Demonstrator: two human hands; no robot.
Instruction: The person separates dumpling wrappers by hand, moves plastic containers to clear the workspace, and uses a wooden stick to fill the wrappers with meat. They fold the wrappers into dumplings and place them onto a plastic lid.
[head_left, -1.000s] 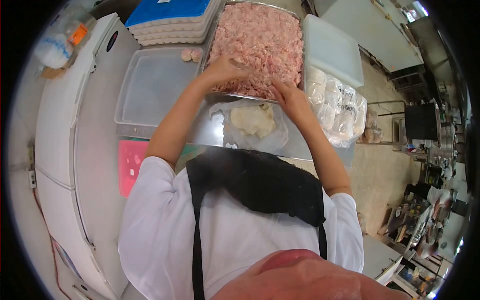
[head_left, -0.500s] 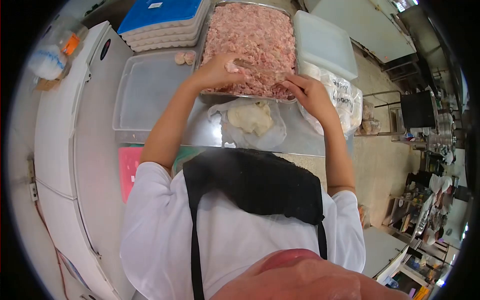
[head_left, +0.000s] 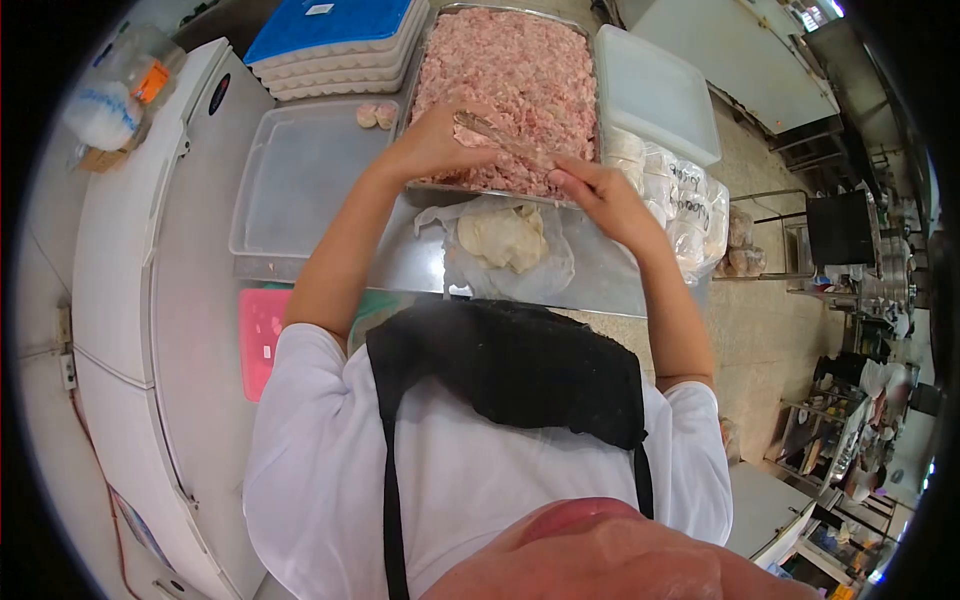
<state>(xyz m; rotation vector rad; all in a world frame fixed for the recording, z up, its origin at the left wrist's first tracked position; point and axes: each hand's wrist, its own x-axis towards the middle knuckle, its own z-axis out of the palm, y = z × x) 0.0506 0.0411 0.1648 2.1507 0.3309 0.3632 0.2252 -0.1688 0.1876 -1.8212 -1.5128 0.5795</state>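
My left hand (head_left: 440, 148) is cupped over the near left part of a metal tray (head_left: 480, 190) of pink ground meat (head_left: 505, 60). What lies in its palm is mostly hidden. My right hand (head_left: 605, 195) grips a narrow, flat spatula-like tool (head_left: 500, 138) near the tray's front right corner. The tool's far end reaches across the meat to my left hand. In front of the tray, a lump of pale dough (head_left: 503, 238) rests on a clear plastic bag (head_left: 465, 275).
To the left, a translucent plastic tray (head_left: 300, 180) holds a few small round dough pieces (head_left: 376, 115). Stacked trays with a blue lid (head_left: 325, 28) stand behind it. On the right are a translucent container (head_left: 655, 95) and bagged white packages (head_left: 685, 205). A white refrigerator (head_left: 120, 250) borders the left side.
The tool has swung toward my left hand and now lies more plainly across its fingers. My right hand has shifted slightly left and down. The pale bit visible in my left hand is now hidden.
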